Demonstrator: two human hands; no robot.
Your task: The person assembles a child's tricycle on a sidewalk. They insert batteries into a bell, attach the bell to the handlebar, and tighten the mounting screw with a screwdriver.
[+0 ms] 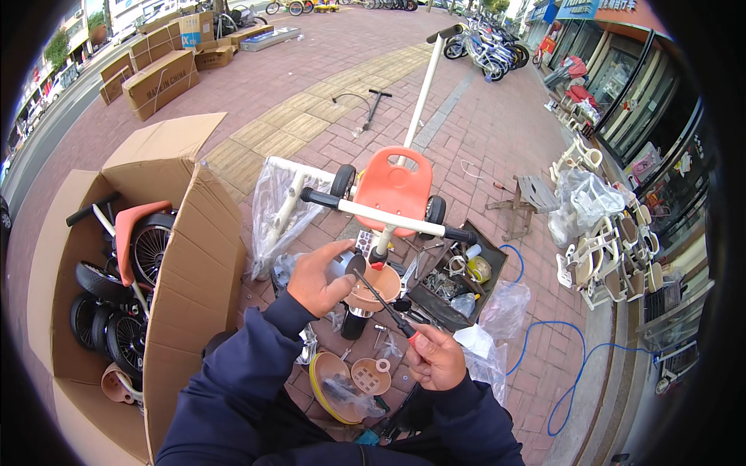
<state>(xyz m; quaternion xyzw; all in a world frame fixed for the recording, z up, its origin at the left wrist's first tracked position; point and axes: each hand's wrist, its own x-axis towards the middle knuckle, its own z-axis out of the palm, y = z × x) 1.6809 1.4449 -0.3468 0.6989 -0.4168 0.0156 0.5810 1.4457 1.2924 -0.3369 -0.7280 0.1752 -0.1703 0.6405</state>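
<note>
My left hand [318,281] pinches a small round piece [342,266], grey with a dark face; its exact kind I cannot make out. In my right hand [437,357] is a screwdriver [379,298] with a red and black handle. Its shaft slants up and left, the tip at or close to the round piece. Just beyond my hands stands a child's tricycle [394,190] with a salmon seat, a white handlebar with black grips and a long push handle. An orange bowl-shaped basket [382,286] shows under the handlebar, partly behind the shaft.
A large open carton [194,311] of wheels and frame parts stands at left. An open toolbox [454,299] of loose hardware sits right of the tricycle. Plastic wrap [505,311], a blue hose [575,373], a yellow-rimmed tray [318,388], a stool [528,198] and stacked parts [610,256] surround it.
</note>
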